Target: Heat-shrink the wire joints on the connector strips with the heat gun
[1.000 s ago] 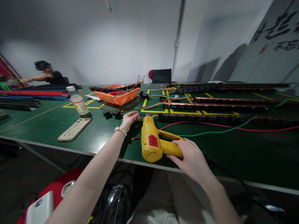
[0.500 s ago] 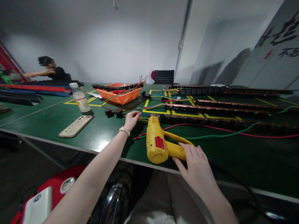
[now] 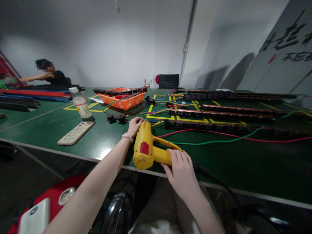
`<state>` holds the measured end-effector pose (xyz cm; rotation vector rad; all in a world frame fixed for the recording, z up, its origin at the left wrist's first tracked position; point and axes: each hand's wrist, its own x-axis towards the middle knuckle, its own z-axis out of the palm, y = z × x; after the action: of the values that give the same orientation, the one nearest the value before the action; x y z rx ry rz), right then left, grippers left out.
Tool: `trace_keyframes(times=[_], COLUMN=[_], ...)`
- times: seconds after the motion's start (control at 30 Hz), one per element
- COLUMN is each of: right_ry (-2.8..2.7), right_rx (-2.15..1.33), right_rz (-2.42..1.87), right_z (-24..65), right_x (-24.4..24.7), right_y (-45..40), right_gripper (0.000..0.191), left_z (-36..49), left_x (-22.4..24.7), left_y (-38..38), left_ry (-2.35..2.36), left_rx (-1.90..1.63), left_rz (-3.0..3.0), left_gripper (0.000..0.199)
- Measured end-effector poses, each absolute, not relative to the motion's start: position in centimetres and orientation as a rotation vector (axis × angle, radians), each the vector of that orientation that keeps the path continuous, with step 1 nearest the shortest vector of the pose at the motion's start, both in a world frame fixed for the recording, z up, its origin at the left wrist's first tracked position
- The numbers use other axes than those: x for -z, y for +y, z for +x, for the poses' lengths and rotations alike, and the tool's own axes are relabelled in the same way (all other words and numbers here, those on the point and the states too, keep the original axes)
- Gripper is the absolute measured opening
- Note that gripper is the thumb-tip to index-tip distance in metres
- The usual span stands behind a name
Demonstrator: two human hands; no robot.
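Note:
My right hand (image 3: 181, 167) is wrapped round the handle of a yellow heat gun (image 3: 143, 146) with a red label on its body. The gun's nozzle points away from me, close by the fingertips of my left hand (image 3: 134, 126). Those fingers are pinched together at the ends of thin blue and yellow wires (image 3: 157, 123), though the nozzle partly hides the grip. The wires run right to a long black strip of sockets (image 3: 207, 126) lying on the green table (image 3: 107, 136). A red wire and a green wire (image 3: 214, 143) lie behind the gun.
A phone (image 3: 76, 133) and a plastic bottle (image 3: 81, 105) stand left of my arm. Black connectors (image 3: 118, 118) lie before an orange basket (image 3: 124, 100). More strips (image 3: 219, 114) fill the right side. A person (image 3: 55, 76) sits far left. The gun's cord (image 3: 216, 180) trails right.
My right hand has moved left with the heat gun, bringing its nozzle right beside my left fingertips. The left hand stays pinched in nearly the same place. The view has shifted slightly.

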<state>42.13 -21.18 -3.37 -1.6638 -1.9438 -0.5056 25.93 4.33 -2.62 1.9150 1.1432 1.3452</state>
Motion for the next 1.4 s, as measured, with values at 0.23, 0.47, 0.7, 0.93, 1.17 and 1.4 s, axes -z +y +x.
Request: trace_keyframes(times=[0.23,0.47,0.7,0.93,1.17,1.4], right_ry=[-1.951,-1.959,-1.945,-1.931,-1.981,-1.994], right_rx=[0.484,0.427,0.443,0.453,0.541,0.471], right_rz=[-1.643,-1.617,-1.604,-1.653,-1.684,-1.794], right_z=[42.3,43.7,45.9,48.0,48.4,48.0], right_x=[3.7,3.3,3.2,3.4,3.1,1.3], right_y=[-21.0,-21.1,-21.5,-22.4,-22.7,-21.5], right_gripper=[0.042,0.039,0.037,0.039,0.044,0.044], left_z=[25.8,26.0,26.2,26.3,26.5,26.6], left_x=[2.4,2.3,3.3,3.6,3.1,2.1], left_y=[4.1,3.9,4.8,4.8,4.3,3.3], left_ry=[1.147,1.129,1.011,1.046,1.069,1.094], left_rx=[-1.330,-1.376,-1.350,-1.264,-1.266,-1.281], left_rz=[1.898,1.934,1.903,1.807,1.780,1.720], left_gripper=[0.018,0.017,0.012,0.013,0.013,0.013])
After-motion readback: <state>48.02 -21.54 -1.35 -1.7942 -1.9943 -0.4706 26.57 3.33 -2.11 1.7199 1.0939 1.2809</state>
